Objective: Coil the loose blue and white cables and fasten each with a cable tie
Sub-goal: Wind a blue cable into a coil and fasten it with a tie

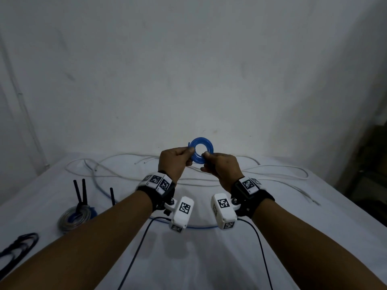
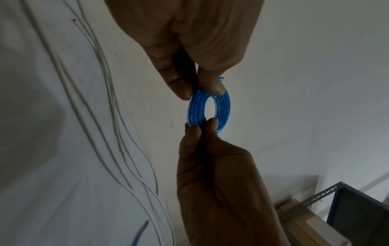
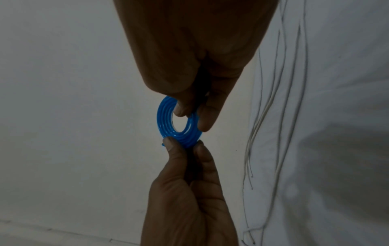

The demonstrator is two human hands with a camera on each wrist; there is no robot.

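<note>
Both hands hold the blue coil point(image 1: 202, 147) above the surface point(image 1: 272, 237). The left hand point(image 1: 172, 162) pinches one side. The right hand point(image 1: 222, 166) pinches the other.

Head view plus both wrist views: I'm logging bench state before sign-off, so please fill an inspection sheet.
Surface: white cloth-covered table.
Job's things: blue coil held up, no tie visible; black cable ties standing at left.
Clutter: finished coils; black cord.
Grippers: left hand and right hand pinch opposite sides of the coil.
Cables: white cables loose; one blue cable uncoiled.
Surroundings: plain wall; metal rack.
</note>
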